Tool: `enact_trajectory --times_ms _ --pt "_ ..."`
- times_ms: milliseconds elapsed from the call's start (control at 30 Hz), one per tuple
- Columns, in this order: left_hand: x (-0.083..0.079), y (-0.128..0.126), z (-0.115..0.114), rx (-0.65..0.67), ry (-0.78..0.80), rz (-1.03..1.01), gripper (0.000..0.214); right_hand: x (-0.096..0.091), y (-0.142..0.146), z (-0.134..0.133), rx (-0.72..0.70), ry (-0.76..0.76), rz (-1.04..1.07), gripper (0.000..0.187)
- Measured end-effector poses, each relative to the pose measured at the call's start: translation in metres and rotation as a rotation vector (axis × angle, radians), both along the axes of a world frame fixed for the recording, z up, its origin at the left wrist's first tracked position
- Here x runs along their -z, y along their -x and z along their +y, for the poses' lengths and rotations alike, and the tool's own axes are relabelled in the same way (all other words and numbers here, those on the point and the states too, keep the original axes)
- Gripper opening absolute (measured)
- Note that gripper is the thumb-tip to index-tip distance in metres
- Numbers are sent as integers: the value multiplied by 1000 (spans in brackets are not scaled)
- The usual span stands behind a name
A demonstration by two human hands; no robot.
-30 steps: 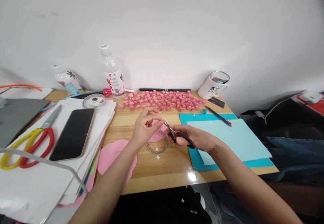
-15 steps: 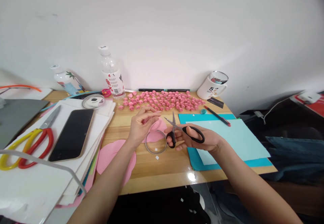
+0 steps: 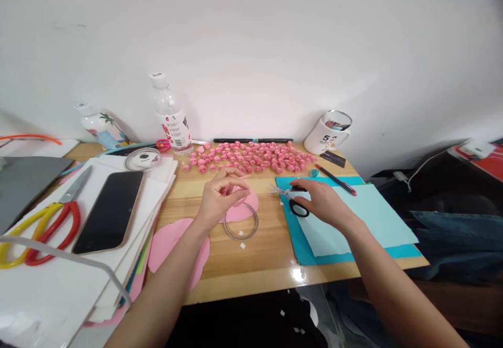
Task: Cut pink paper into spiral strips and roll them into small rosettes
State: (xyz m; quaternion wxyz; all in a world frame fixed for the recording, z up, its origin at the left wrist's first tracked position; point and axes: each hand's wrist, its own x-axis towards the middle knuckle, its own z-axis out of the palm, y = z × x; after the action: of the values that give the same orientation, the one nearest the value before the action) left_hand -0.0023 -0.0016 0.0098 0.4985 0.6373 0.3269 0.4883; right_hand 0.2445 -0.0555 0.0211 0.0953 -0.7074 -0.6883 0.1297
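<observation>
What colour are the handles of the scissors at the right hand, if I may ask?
The handles are black, best seen in the head view.

phone (image 3: 109,213) left, on paper stack (image 3: 58,290); ring (image 3: 240,240) before paper rolls (image 3: 268,157); mug (image 3: 323,139) at right

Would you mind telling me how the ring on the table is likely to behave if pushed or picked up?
The ring would probably slide rather than roll if pushed, since it lies flat on the table. It should be light for its width, being a narrow band around an open middle. Stood on edge, it may well roll, given its round outline.
</observation>
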Motion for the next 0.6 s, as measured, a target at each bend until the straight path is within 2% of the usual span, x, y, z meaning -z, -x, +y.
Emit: enact_trajectory --times_ms 167,233,300,367,433,467,600 --pt "-3 -2 -5 116 9 121 7 7 2 5 -7 39 -228 28" --pt "-2 -3 -5 134 -7 146 4 5 11 5 9 12 -239 24" --pt "-1 -3 -5 133 -21 161 3 2 23 3 -13 -75 -80 20" --pt "1 -3 -4 126 -36 159 7 -1 39 2 -104 -121 282 17" --pt "3 -3 -3 127 -54 151 9 -3 55 1 -180 -33 643 19" --pt "3 -3 -3 130 -60 147 10 -3 63 1 -183 -7 750 21" --pt "2 -3 -3 125 -66 125 11 1 79 3 -90 -66 886 25"
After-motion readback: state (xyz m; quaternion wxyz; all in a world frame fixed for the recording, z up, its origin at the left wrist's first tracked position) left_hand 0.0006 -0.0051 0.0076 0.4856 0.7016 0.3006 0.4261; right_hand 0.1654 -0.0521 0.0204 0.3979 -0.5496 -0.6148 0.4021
